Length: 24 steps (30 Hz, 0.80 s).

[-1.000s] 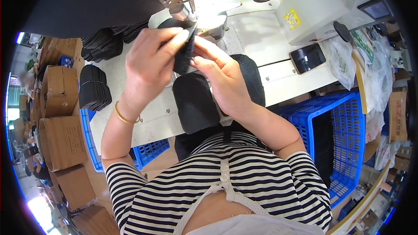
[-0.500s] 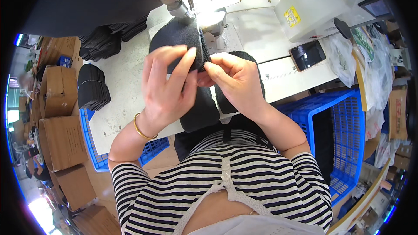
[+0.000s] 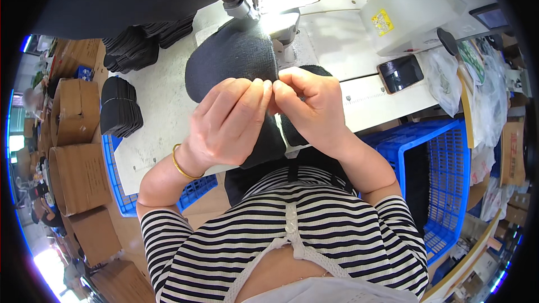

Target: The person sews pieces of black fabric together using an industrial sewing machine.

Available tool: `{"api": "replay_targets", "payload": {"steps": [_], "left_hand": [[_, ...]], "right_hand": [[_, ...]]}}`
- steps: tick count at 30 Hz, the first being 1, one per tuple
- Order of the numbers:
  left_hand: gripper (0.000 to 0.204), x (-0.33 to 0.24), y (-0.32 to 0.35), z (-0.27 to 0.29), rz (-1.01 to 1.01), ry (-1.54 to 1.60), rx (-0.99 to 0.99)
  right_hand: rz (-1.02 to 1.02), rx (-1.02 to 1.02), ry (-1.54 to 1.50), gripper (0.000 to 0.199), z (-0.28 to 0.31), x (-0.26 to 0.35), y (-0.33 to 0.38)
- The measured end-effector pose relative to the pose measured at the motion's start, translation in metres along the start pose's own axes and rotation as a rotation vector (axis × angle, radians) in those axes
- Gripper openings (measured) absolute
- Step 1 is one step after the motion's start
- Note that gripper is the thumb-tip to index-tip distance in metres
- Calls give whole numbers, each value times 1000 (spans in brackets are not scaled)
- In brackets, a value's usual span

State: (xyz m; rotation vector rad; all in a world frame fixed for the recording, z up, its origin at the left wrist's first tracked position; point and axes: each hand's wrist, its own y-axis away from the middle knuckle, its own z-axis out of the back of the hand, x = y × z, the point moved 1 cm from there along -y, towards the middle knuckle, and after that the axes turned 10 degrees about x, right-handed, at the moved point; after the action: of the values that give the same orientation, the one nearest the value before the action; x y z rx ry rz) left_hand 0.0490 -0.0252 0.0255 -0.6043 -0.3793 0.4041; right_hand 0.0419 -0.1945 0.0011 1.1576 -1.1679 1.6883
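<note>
A dark, rounded fabric piece point(image 3: 230, 56) lies on the white sewing table, its far edge under the needle area of a sewing machine point(image 3: 244, 5). My left hand point(image 3: 230, 120) pinches the near right edge of this piece between thumb and fingertips. Right beside it, my right hand point(image 3: 311, 104) pinches the same edge, and the fingertips of both hands almost meet. Below my hands, more black fabric point(image 3: 266, 148) hangs toward my lap, partly covered by the left hand. Another black piece point(image 3: 293, 133) shows under my right hand.
Tied stacks of black pieces point(image 3: 119, 106) sit on the table's left side. A phone point(image 3: 400, 74) lies to the right, near a clear plastic bag point(image 3: 441, 78). Blue crates point(image 3: 393, 148) stand below the table on both sides. Cardboard boxes point(image 3: 81, 177) are piled at left.
My left hand has moved down and right, its fingers closing together at the fabric's edge. The dark piece now lies flatter, and its textured edge strip is no longer visible.
</note>
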Motion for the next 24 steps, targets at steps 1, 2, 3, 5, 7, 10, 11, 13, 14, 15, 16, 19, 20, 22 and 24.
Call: {"api": "replay_targets", "payload": {"steps": [1,2,3,5,7,10,11,13,14,15,16,19,20,22,24], "left_hand": [[41,1,1,0,3,-2,2],[40,1,3,-2,-9,-2,8],[39,2,5,-4,-21,-2,14],[38,2,8,-10,50,30,-33],[37,3,7,-14,110,75,-84],[38,13,8,-19,204,-3,-121],[38,15,7,-21,203,-4,-122],[37,18,5,-23,193,33,-166],[37,21,3,-24,191,30,-168],[36,24,2,-25,178,19,-192],[35,27,1,-26,164,8,-216],[34,34,0,-30,96,-59,-243],[34,37,0,-30,94,-62,-246],[34,42,0,-29,66,-62,-207],[34,49,-2,-30,52,-70,-206]], "right_hand": [[6,-16,38,21,0,0,0],[12,-32,76,21,0,0,0],[12,-29,75,21,0,1,0],[-29,-32,-11,20,0,4,-1],[-32,-24,-62,21,0,1,-2],[-56,-11,-161,22,0,1,-7],[-80,-8,-207,22,0,1,-10],[-74,-11,-240,23,1,0,-15],[-69,-14,-274,24,1,0,-18],[-65,-12,-273,24,1,-1,-21],[-54,-20,-298,24,0,-1,-23],[-29,-34,-362,23,-2,-8,-31],[-21,-41,-403,23,-3,-10,-34],[-12,-46,-419,22,-4,-11,-40],[-5,-47,-437,22,-4,-11,-42]]}}
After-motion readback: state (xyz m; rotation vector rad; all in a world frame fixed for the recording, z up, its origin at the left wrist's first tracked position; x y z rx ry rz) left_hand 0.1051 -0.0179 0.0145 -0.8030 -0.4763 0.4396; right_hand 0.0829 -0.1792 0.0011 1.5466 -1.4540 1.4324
